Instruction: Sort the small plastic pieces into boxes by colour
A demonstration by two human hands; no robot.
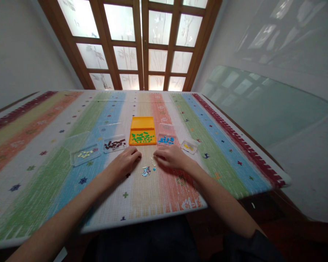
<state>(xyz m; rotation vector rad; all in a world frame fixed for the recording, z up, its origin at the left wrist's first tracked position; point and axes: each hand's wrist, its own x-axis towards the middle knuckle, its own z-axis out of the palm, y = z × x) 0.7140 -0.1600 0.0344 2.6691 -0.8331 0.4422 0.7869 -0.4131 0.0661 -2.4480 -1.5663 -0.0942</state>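
My left hand [127,159] rests on the table in front of the box of dark brown pieces [114,144], its fingers curled together. Across from it, my right hand [169,156] lies before the box of blue pieces [166,140], fingers bent and pressed together. Anything inside either hand is hidden. Beside the right fingertips are a few small cream pieces [153,162] and a single blue piece [154,169]. A little pile of grey and light-blue pieces [146,171] lies nearer to me, between my wrists.
An open orange box [142,123] holding green pieces [143,137] stands in the middle. Clear plastic boxes flank it: cream pieces [85,154] at far left, yellow pieces [188,147] at right. A striped cloth [104,203] covers the table; a glazed wooden door [142,43] is behind.
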